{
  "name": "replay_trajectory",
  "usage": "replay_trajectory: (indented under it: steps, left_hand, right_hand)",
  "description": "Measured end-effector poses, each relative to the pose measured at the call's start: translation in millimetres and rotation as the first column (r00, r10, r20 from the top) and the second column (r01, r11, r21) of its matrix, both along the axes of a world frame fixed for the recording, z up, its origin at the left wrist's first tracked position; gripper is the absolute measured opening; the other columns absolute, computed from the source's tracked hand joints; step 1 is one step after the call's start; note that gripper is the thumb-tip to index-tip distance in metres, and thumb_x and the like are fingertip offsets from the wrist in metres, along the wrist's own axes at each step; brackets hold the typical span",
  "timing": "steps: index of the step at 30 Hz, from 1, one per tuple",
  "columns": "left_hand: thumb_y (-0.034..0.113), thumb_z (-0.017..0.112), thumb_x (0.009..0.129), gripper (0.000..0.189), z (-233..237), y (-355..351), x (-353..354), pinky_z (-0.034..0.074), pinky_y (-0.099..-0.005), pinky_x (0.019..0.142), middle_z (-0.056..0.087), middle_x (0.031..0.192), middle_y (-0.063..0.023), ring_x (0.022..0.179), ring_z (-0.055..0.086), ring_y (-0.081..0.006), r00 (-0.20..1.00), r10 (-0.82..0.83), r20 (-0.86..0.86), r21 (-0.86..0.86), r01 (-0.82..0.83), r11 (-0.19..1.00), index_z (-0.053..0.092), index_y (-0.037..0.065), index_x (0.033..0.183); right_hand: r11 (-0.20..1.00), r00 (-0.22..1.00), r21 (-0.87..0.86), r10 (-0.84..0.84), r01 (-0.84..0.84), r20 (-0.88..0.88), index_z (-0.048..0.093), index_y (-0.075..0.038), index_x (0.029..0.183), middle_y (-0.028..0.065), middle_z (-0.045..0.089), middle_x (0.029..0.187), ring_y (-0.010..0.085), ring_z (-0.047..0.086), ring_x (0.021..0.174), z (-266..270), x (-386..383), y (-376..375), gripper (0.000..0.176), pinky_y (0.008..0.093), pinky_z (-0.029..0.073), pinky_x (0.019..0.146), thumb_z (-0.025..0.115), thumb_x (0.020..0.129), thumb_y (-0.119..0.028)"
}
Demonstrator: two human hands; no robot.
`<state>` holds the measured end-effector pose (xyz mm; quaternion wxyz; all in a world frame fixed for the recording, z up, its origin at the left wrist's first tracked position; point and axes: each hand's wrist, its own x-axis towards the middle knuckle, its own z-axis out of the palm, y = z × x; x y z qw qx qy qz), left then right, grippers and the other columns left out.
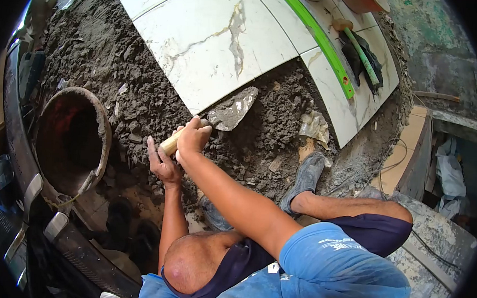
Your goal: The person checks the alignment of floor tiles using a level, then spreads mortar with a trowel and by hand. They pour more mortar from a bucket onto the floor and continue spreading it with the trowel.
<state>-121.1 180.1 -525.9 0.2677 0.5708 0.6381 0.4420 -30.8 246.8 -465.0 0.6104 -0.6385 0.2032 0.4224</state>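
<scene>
- The right hand (193, 138) had its fingers wrapped tight round the wooden handle of the trowel (233, 109). The mortar-caked blade lay just beyond the knuckles, by the edge of the laid tile (212, 38).
- The left hand (164, 165) sat just behind, fingers stretched out on the mortar bed (273, 124) (thumb beside the handle's butt).
- The step looked like spreading and levelling bedding; the next stroke probably called for a flat, even drag.

Blue short-sleeved shirt (346, 265), navy shorts (378, 228), grey shoe (305, 177), bare left hand (162, 165), bare right hand (194, 138)
</scene>
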Motion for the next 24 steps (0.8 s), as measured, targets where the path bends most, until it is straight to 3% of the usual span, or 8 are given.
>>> replay_trajectory:
  steps: [7, 11, 15, 17, 18, 19, 21, 24]
  left_hand:
    - [0.017, 0.045, 0.1, 0.042, 5.3, 0.3, 6.8, 0.035, -0.042, 0.109, 0.053, 0.135, -0.0261, 0.128, 0.049, -0.0381, 0.998, 0.031, -0.055, 0.023, -0.03, 0.999, 0.05, -0.01, 0.132]
    - [0.017, 0.045, 0.1, 0.043, 3.7, -5.0, 9.1, 0.035, -0.0419, 0.109, 0.052, 0.136, -0.0254, 0.129, 0.049, -0.0377, 0.998, 0.022, -0.064, 0.016, -0.021, 1.0, 0.049, -0.009, 0.133]
    - [0.018, 0.044, 0.1, 0.044, 5.8, -11.0, 12.2, 0.035, -0.042, 0.11, 0.051, 0.137, -0.0254, 0.13, 0.047, -0.0372, 1.0, -0.012, -0.026, -0.02, 0.011, 1.0, 0.049, -0.009, 0.134]
    - [0.018, 0.044, 0.101, 0.044, 7.4, -14.2, 16.6, 0.034, -0.0421, 0.11, 0.051, 0.138, -0.0254, 0.131, 0.047, -0.0371, 0.999, -0.034, -0.032, -0.024, 0.033, 0.999, 0.048, -0.009, 0.134]
    - [0.018, 0.044, 0.101, 0.043, 8.1, -16.8, 18.8, 0.034, -0.0423, 0.11, 0.051, 0.138, -0.0254, 0.131, 0.046, -0.0372, 0.998, -0.056, -0.033, -0.022, 0.055, 0.998, 0.049, -0.009, 0.134]
    - [0.017, 0.044, 0.101, 0.043, 8.6, -18.7, 21.3, 0.034, -0.0424, 0.11, 0.05, 0.138, -0.0255, 0.132, 0.046, -0.0373, 0.996, -0.079, -0.032, -0.017, 0.078, 0.997, 0.049, -0.009, 0.134]
    - [0.015, 0.043, 0.101, 0.042, 8.2, -22.1, 25.3, 0.034, -0.0428, 0.11, 0.051, 0.138, -0.0254, 0.131, 0.046, -0.0374, 0.994, -0.111, -0.024, -0.014, 0.11, 0.994, 0.049, -0.009, 0.134]
    - [0.016, 0.043, 0.101, 0.043, 9.9, -25.9, 26.7, 0.035, -0.0427, 0.11, 0.051, 0.138, -0.025, 0.131, 0.047, -0.0365, 0.989, -0.147, -0.031, -0.012, 0.147, 0.989, 0.049, -0.009, 0.135]
  right_hand:
    - [0.994, 0.998, -0.089, 0.06, -0.058, 0.022, 0.037, -0.003, 0.105, 0.0125, 0.052, 0.089, 0.0206, 0.058, 0.062, -12.6, 53.9, -68.6, 0.03, 0.0351, 0.051, 0.05, 0.05, 0.096, -0.029]
    - [0.943, 0.906, -0.154, 0.328, -0.296, 0.269, 0.04, -0.008, 0.101, 0.0067, 0.052, 0.083, 0.0136, 0.054, 0.056, 23.4, 105.2, -127.0, 0.019, 0.0291, 0.046, 0.043, 0.053, 0.098, -0.021]
    - [0.868, 0.541, -0.286, 0.48, -0.405, 0.691, 0.04, -0.006, 0.101, 0.0061, 0.057, 0.075, 0.0156, 0.056, 0.057, 39.7, 179.2, -176.2, 0.017, 0.029, 0.046, 0.047, 0.051, 0.1, -0.019]
    - [0.796, 0.176, -0.535, 0.591, -0.283, 0.787, 0.04, -0.001, 0.101, 0.0171, 0.057, 0.077, 0.0335, 0.058, 0.062, 16.7, 206.9, -206.8, 0.027, 0.0426, 0.048, 0.059, 0.056, 0.097, -0.023]
    - [0.728, 0.294, -0.647, 0.684, -0.225, 0.667, 0.04, 0.001, 0.102, 0.0244, 0.058, 0.08, 0.0451, 0.057, 0.072, -2.7, 208.8, -225.1, 0.033, 0.0491, 0.046, 0.066, 0.057, 0.096, -0.027]
    - [0.657, 0.159, -0.736, 0.753, -0.159, 0.638, 0.04, 0.001, 0.103, 0.0283, 0.06, 0.085, 0.0465, 0.059, 0.08, -10.7, 203.8, -236.6, 0.036, 0.0501, 0.046, 0.067, 0.057, 0.095, -0.029]
    - [0.379, 0.269, -0.83, 0.919, -0.41, 0.287, 0.039, 0.001, 0.105, 0.0302, 0.06, 0.088, 0.0489, 0.059, 0.084, -17.2, 208.3, -253.0, 0.036, 0.0528, 0.045, 0.07, 0.055, 0.095, -0.029]
    - [0.426, 0.342, -0.826, 0.889, -0.369, 0.306, 0.039, 0.001, 0.105, 0.0311, 0.06, 0.089, 0.0499, 0.059, 0.087, -6.6, 202.4, -259.8, 0.036, 0.0548, 0.045, 0.073, 0.055, 0.095, -0.029]
